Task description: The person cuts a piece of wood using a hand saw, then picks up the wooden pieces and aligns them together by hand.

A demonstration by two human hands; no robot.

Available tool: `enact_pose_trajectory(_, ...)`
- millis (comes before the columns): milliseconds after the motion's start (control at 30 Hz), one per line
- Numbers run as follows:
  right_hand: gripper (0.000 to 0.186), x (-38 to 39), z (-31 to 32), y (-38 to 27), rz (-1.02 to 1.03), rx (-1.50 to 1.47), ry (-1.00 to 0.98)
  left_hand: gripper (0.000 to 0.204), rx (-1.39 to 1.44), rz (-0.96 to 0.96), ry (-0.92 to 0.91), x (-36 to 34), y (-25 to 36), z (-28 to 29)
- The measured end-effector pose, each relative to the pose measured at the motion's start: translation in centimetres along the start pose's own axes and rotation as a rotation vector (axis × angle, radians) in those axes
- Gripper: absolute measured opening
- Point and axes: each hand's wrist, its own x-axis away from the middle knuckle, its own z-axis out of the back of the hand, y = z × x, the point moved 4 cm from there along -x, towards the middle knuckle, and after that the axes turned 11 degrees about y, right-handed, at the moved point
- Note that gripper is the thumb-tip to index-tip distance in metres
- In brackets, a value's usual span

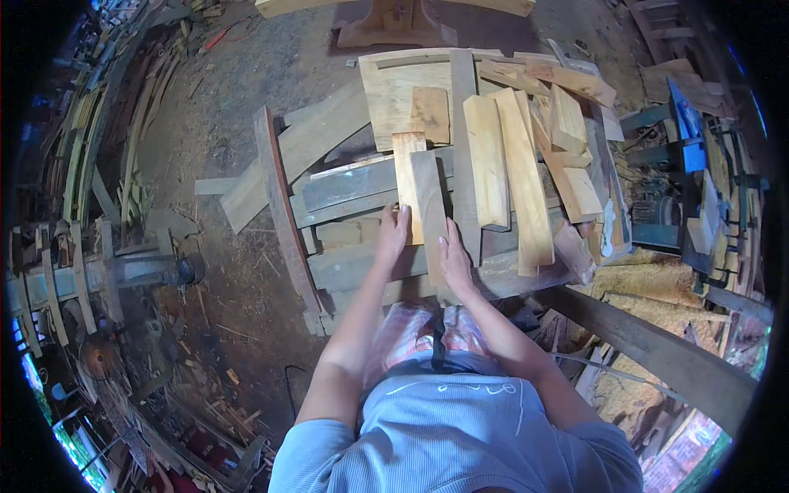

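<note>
Pale board (406, 177) and grey board (428, 209), pointing away lengthwise, are flanked at outer edges by left hand (394, 236) and right hand (455, 260), fingers extended, unclosed.

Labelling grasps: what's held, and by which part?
Apparently pale board by its left edge, left hand; greyish board by its right edge, right hand; both toward their near ends. Firm grip unclear.

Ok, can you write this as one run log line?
left hand: touching pale board | right hand: touching grey-brown board | boards: side by side

far bench (399, 25) cut off, pale board (404, 168) part-hidden
</note>
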Motion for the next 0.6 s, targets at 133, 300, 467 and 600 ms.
enact_pose_trajectory(133,0.070,0.2,0.4,-3.1,0.033,0.104,0.042,0.064,-0.037,0.095,0.024,-2.3,-2.6,-1.8)
enact_pose_trajectory(300,0.088,-0.1,1.2,-2.8,-0.009,0.196,-0.048,0.067,0.023,0.095,-0.104,-1.4,-0.5,-2.3)
enact_pose_trajectory(467,0.083,0.4,1.3,-3.0,0.059,0.283,-0.087,0.066,0.151,0.465,-0.248,0.0,-2.9,-1.9)
enact_pose_trajectory(600,0.079,0.8,0.2,-3.9,0.078,0.324,-0.105,0.065,0.250,0.323,0.005,0.9,-4.4,-1.8)
